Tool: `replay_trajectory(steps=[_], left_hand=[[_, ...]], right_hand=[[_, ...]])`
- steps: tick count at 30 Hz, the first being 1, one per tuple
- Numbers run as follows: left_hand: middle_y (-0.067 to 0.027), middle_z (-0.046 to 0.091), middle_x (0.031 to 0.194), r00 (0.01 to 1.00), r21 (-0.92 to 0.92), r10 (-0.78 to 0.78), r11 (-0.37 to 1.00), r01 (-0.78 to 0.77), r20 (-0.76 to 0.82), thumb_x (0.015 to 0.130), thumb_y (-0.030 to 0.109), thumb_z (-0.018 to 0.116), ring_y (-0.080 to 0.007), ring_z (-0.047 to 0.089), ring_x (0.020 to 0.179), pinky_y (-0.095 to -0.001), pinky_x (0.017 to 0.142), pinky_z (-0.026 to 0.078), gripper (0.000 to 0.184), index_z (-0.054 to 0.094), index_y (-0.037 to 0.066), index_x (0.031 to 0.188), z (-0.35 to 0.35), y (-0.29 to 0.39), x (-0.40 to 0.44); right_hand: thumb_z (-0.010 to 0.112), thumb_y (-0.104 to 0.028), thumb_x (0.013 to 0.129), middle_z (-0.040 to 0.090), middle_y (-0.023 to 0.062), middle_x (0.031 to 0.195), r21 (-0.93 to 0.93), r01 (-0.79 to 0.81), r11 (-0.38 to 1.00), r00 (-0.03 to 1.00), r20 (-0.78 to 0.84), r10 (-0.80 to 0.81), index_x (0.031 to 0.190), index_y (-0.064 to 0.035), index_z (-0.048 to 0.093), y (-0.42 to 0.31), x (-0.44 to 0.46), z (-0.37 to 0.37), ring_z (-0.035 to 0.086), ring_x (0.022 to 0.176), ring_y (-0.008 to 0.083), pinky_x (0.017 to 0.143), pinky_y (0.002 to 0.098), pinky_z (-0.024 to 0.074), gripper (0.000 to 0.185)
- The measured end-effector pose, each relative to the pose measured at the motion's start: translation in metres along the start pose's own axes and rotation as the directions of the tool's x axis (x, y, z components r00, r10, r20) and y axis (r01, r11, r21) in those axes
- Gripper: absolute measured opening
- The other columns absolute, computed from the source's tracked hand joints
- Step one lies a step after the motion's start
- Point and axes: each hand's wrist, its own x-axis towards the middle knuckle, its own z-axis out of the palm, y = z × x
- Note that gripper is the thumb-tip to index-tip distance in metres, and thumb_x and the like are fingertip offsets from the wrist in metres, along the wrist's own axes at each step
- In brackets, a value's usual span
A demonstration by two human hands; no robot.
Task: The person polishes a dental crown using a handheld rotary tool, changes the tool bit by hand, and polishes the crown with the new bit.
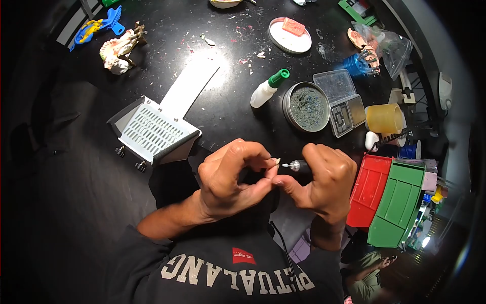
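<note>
Just above the table's near edge, my left hand (230, 175) pinches a small, pale, tooth-like piece (278, 161) between thumb and fingertips. My right hand (328, 177) is wrapped round a dark rotary handpiece (300, 166). Its pale, pointed bit (286, 165) points left at the piece, very close to it; I cannot tell whether they touch. The right thumb rests against the left fingertips. Beyond my hands stand a white bottle with a green cap (264, 95) and a round tin (289, 117) of dark grainy material.
A white slotted metal unit (152, 131) sits to the left. At right are a pocket scale (349, 117), a yellow cup (382, 119), a red bin (368, 190) and a green bin (397, 202). A dental model (117, 53) lies far left. Another person (368, 278) is at lower right.
</note>
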Motion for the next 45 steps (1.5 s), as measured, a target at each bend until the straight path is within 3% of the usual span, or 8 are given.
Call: replay_trajectory(steps=[6, 8, 12, 19, 26, 29, 35, 45], left_hand=[[-0.0102, 0.078, 0.090, 0.940, -0.210, -0.313, 0.918, 0.336, 0.136, 0.084, -0.008, 0.085, -0.0107, 0.075, 0.081, -0.0239, 0.075, 0.062, 0.049, 0.058, -0.006, 0.125, -0.013, 0.018, 0.011], [-0.0110, 0.078, 0.091, 0.929, -0.244, -0.331, 0.899, 0.365, 0.167, 0.085, -0.009, 0.083, -0.0110, 0.076, 0.082, -0.0238, 0.077, 0.062, 0.050, 0.056, -0.006, 0.128, -0.015, 0.017, 0.013], [-0.0108, 0.078, 0.092, 0.930, -0.246, -0.326, 0.900, 0.360, 0.168, 0.086, -0.010, 0.081, -0.0115, 0.076, 0.085, -0.0234, 0.079, 0.062, 0.050, 0.055, -0.005, 0.129, -0.016, 0.017, 0.013], [-0.0113, 0.078, 0.096, 0.944, -0.246, -0.305, 0.912, 0.328, 0.128, 0.087, -0.011, 0.079, -0.0178, 0.080, 0.093, -0.0261, 0.082, 0.065, 0.042, 0.059, -0.004, 0.123, -0.009, 0.017, 0.010], [-0.0134, 0.079, 0.098, 0.955, -0.189, -0.251, 0.942, 0.278, 0.156, 0.088, -0.012, 0.079, -0.0190, 0.080, 0.096, -0.0280, 0.087, 0.065, 0.041, 0.058, -0.004, 0.122, -0.007, 0.017, 0.012], [-0.0135, 0.079, 0.098, 0.947, -0.275, -0.297, 0.907, 0.320, 0.121, 0.088, -0.012, 0.079, -0.0190, 0.080, 0.094, -0.0283, 0.085, 0.065, 0.031, 0.064, -0.005, 0.114, -0.004, 0.018, 0.012], [-0.0112, 0.080, 0.095, 0.959, -0.194, -0.256, 0.942, 0.276, 0.120, 0.082, -0.012, 0.082, -0.0168, 0.077, 0.084, -0.0267, 0.077, 0.063, 0.016, 0.078, -0.003, 0.094, -0.008, 0.018, 0.014], [-0.0118, 0.079, 0.088, 0.964, -0.145, -0.230, 0.958, 0.248, 0.132, 0.084, -0.006, 0.083, -0.0158, 0.073, 0.078, -0.0258, 0.069, 0.056, 0.015, 0.081, -0.001, 0.098, -0.009, 0.020, 0.016]], right_hand=[[0.088, -0.036, 0.078, 0.049, 0.0063, 0.060, 0.137, -0.025, 0.990, 0.988, -0.146, 0.045, 0.072, -0.0081, 0.053, 0.005, 0.001, -0.003, 0.049, 0.048, 0.0258, 0.048, 0.0385, 0.0371, 0.045], [0.089, -0.036, 0.077, 0.049, 0.0058, 0.060, 0.163, -0.022, 0.986, 0.988, -0.150, 0.046, 0.072, -0.0084, 0.053, 0.003, 0.001, -0.005, 0.049, 0.048, 0.0259, 0.048, 0.0378, 0.0373, 0.046], [0.092, -0.035, 0.076, 0.052, 0.0050, 0.061, 0.196, 0.020, 0.980, 0.988, -0.153, 0.010, 0.074, -0.0084, 0.056, 0.002, 0.001, -0.006, 0.051, 0.048, 0.0257, 0.049, 0.0372, 0.0383, 0.045], [0.088, -0.017, 0.081, 0.056, 0.0030, 0.063, 0.236, 0.191, 0.953, 0.972, -0.181, -0.150, 0.104, -0.0045, 0.078, 0.002, 0.003, -0.004, 0.055, 0.050, 0.0192, 0.049, 0.0355, 0.0367, 0.029], [0.088, -0.009, 0.078, 0.057, 0.0023, 0.061, 0.282, 0.269, 0.921, 0.955, -0.204, -0.217, 0.098, -0.0023, 0.078, 0.006, 0.001, 0.000, 0.055, 0.048, 0.0170, 0.047, 0.0331, 0.0340, 0.023], [0.087, -0.006, 0.078, 0.061, 0.0033, 0.063, 0.301, 0.284, 0.910, 0.944, -0.256, -0.210, 0.095, -0.0020, 0.077, 0.004, 0.001, -0.001, 0.058, 0.049, 0.0167, 0.047, 0.0316, 0.0364, 0.020], [0.085, -0.003, 0.078, 0.065, 0.0042, 0.065, 0.305, 0.281, 0.910, 0.947, -0.244, -0.210, 0.094, -0.0019, 0.076, 0.004, 0.002, -0.003, 0.059, 0.049, 0.0162, 0.047, 0.0305, 0.0383, 0.019], [0.084, -0.004, 0.078, 0.061, 0.0041, 0.063, 0.300, 0.281, 0.912, 0.943, -0.263, -0.204, 0.094, -0.0012, 0.076, 0.002, 0.002, -0.001, 0.058, 0.049, 0.0174, 0.047, 0.0316, 0.0368, 0.018]])
